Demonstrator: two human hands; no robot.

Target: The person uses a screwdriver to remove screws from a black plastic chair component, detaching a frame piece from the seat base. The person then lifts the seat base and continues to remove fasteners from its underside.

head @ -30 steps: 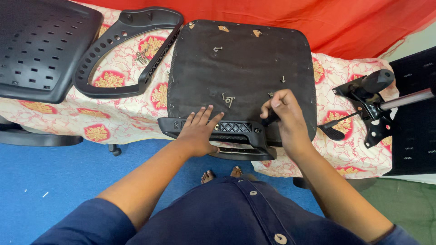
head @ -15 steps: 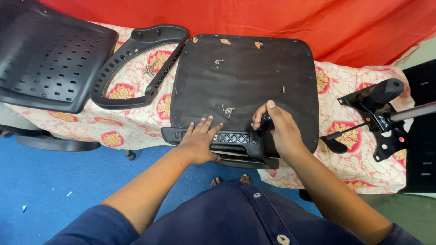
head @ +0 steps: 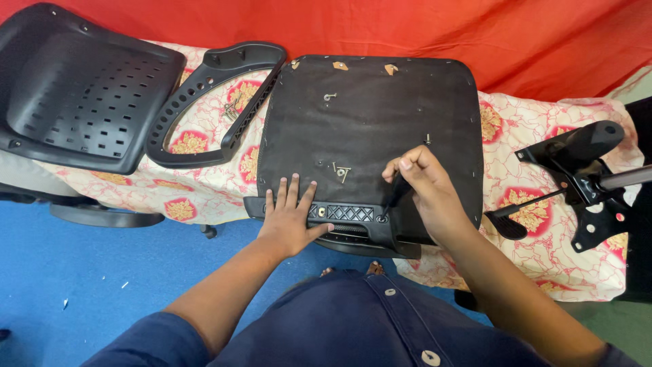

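left hand [head: 291, 221] flat, fingers spread on bracket [head: 346, 221] | right hand [head: 421, 190] has dropped to bracket, fingers closed on dark tool [head: 392, 194] | seat [head: 370, 115] steady since

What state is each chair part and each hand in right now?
Seat pad: upside down, flat on the table.
Black bracket: lies along the seat's near edge.
Left hand: open, pressed flat on the bracket.
Right hand: closed around a dark tool, tip at the bracket.
Loose screws: lying on the seat.
Armrest loop: lying flat, unattached.
Perforated backrest shell: lying apart.
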